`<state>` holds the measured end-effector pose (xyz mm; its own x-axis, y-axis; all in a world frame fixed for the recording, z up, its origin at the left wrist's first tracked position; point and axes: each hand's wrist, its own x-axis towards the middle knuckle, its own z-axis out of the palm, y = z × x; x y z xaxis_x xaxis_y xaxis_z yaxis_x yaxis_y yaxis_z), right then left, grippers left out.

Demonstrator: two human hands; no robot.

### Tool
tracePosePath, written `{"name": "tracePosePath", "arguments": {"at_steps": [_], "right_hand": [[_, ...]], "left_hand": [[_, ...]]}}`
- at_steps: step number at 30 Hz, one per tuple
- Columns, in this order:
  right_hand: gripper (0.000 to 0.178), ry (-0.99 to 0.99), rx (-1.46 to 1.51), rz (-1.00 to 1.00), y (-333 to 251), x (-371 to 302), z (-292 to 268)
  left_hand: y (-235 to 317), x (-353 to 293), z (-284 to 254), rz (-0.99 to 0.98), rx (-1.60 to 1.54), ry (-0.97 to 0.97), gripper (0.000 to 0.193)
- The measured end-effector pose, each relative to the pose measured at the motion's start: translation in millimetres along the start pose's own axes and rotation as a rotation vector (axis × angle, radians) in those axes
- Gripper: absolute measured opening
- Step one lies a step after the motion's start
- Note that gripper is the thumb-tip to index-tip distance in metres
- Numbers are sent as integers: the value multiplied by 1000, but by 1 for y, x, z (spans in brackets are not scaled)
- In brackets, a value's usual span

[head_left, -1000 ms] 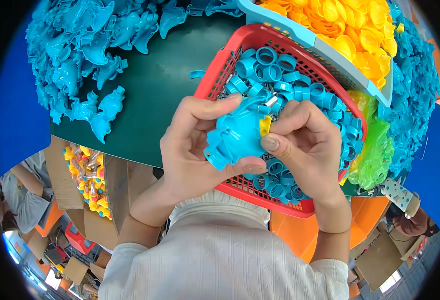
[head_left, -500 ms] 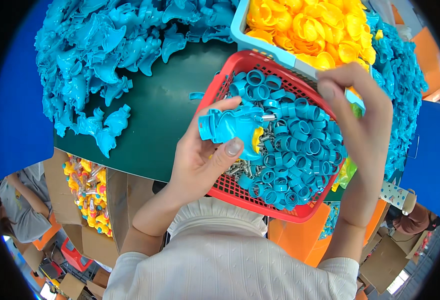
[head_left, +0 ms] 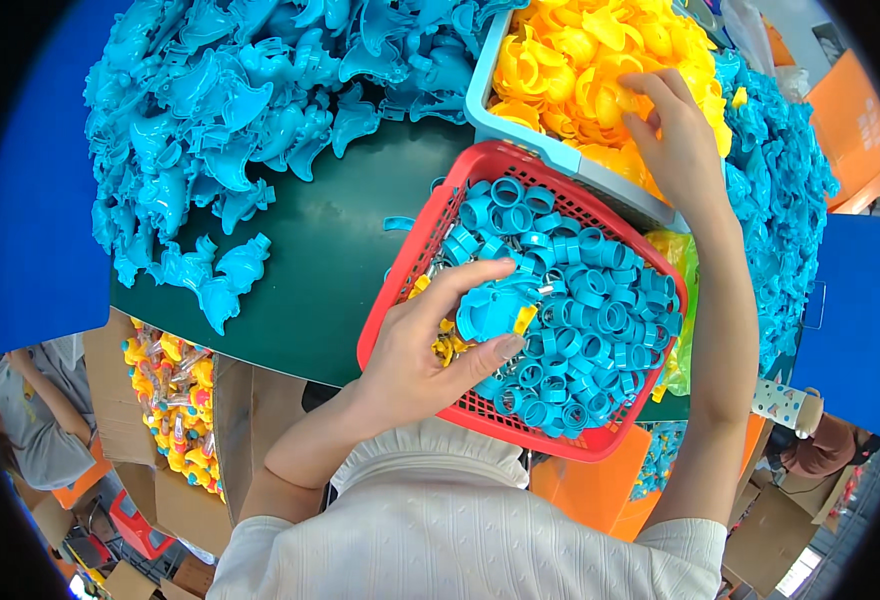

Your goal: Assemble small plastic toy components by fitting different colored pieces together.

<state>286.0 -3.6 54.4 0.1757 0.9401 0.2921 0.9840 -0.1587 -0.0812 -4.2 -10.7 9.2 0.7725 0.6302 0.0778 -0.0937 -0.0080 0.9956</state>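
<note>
My left hand (head_left: 405, 350) is closed around a blue plastic shell part (head_left: 493, 308), held over the red basket (head_left: 390, 318). A bit of yellow shows at the part's right end. Beneath it, the basket is full of blue plastic rings (head_left: 585, 345), with small metal pieces and yellow bits among them. Farther off to the right, my right hand (head_left: 682, 150) hangs over a light-blue bin (head_left: 540, 148) heaped with curved yellow plastic pieces (head_left: 600, 85). Its thumb and fingers are bent and apart at the yellow pieces, with nothing visible between them.
Blue shell parts (head_left: 220, 110) are heaped at the far left of the dark green table (head_left: 305, 235). Another blue heap (head_left: 775, 200) lies right of the bin. A carton (head_left: 110, 390) of yellow assembled items stands lower left. Another person's arm (head_left: 60, 390) shows beyond it.
My right hand has moved up and away, from the bin's near edge to over the yellow pieces. My left hand has shifted slightly right and nearer me, still gripping the blue part, which has turned.
</note>
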Motion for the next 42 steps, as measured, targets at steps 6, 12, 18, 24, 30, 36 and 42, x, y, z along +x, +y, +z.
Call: {"name": "tracePosePath", "arguments": {"at_steps": [6, 12, 18, 24, 30, 36, 42], "right_hand": [[35, 26, -105, -44, 2, -1, 0], [35, -109, -13, -56, -15, 4, -18], [22, -258, 316, -14, -21, 11, -55], [17, -14, 116, 50, -15, 47, -44], [15, 259, 51, -430, -14, 81, -1], [17, -152, 202, -123, -33, 66, -13], [16, -44, 436, -114, -44, 5, -55]], "left_hand": [[1, 6, 3, 97, 70, 7, 48], [0, 4, 0, 56, 26, -2, 49], [0, 5, 1, 54, 42, -22, 48], [-4, 6, 0, 90, 56, 14, 48], [4, 6, -2, -39, 41, -72, 49], [-7, 1, 0, 78, 22, 39, 47], [4, 0, -3, 2, -251, 39, 51]]}}
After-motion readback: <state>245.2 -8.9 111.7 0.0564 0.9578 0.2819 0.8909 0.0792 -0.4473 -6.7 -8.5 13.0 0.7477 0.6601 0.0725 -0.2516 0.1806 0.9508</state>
